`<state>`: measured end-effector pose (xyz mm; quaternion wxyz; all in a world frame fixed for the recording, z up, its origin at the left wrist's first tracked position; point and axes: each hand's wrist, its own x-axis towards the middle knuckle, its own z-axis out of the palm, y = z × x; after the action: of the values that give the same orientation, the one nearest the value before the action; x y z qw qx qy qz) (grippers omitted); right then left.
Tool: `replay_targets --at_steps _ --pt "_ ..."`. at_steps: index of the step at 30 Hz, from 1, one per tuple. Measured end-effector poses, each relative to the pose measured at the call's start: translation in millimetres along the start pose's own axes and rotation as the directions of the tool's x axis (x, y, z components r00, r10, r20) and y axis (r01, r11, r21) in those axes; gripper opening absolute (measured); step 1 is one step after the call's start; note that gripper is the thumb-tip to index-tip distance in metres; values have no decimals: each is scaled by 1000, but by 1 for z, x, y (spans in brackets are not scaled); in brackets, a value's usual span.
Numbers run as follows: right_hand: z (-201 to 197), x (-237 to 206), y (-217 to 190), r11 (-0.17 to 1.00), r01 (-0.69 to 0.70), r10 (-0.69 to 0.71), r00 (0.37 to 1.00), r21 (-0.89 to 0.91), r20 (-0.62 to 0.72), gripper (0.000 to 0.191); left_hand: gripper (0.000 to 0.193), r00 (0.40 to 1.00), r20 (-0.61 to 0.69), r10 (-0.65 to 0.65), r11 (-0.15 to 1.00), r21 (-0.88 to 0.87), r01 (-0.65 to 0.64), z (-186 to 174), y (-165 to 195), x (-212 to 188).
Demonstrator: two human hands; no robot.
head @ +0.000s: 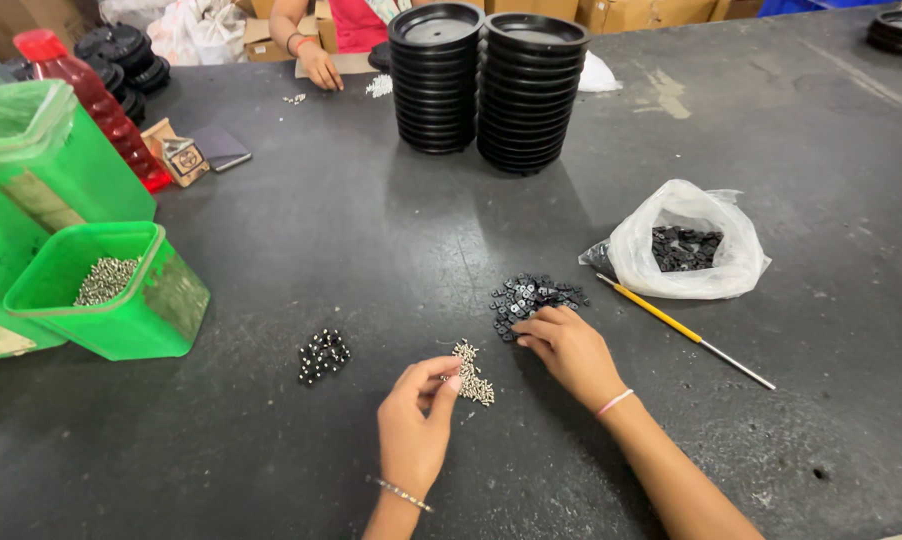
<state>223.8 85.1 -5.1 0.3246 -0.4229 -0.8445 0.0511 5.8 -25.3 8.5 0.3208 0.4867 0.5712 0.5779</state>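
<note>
My left hand (418, 420) hovers just left of a small heap of silver screws (471, 373), its fingertips pinched together at the heap's edge; whether a screw is between them I cannot tell. My right hand (568, 347) rests palm down on the dark table (371, 230), fingers reaching into a pile of small black parts (531, 296). A separate cluster of finished-looking black pieces with silver dots (323, 355) lies to the left of both hands.
A white plastic bag of black parts (686, 245) and a yellow-handled tool (681, 328) lie right. Green bins, one holding silver screws (106, 282), stand left beside a red bottle (91, 100). Two stacks of black round lids (486, 85) stand behind. Another person's hand (319, 66) works at the far edge.
</note>
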Motion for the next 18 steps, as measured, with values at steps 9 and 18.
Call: replay_targets --at_steps 9,18 --pt "-13 7 -30 991 100 -99 995 -92 17 10 21 998 -10 68 994 82 -67 12 -8 4" --pt "-8 0 -64 979 97 -103 994 177 29 13 13 962 -57 268 938 241 -247 19 -12 3"
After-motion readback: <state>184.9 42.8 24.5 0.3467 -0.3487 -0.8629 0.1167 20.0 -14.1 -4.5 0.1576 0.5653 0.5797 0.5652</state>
